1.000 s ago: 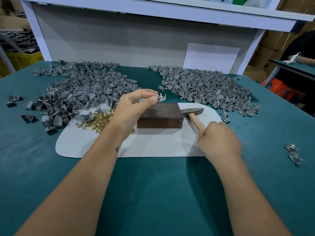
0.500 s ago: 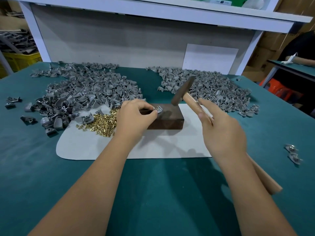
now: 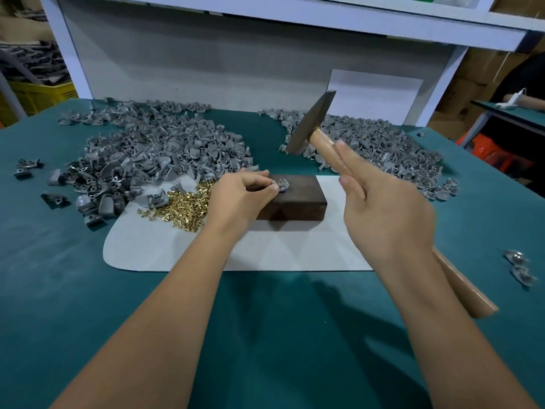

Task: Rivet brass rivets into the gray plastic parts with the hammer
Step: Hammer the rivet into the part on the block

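Left hand: we pinch a gray part atop the block.
Right hand: we grip the hammer, raised above the block.

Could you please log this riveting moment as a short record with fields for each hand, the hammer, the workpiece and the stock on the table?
left hand: pinches the gray part on the wooden block
right hand: holds the hammer by its wooden handle, index and middle fingers extended
hammer: raised, head above and behind the block
workpiece: gray part with a brass rivet standing in it
brass rivets: loose heap on the white mat, left of the block
stock: two heaps of gray parts behind the mat
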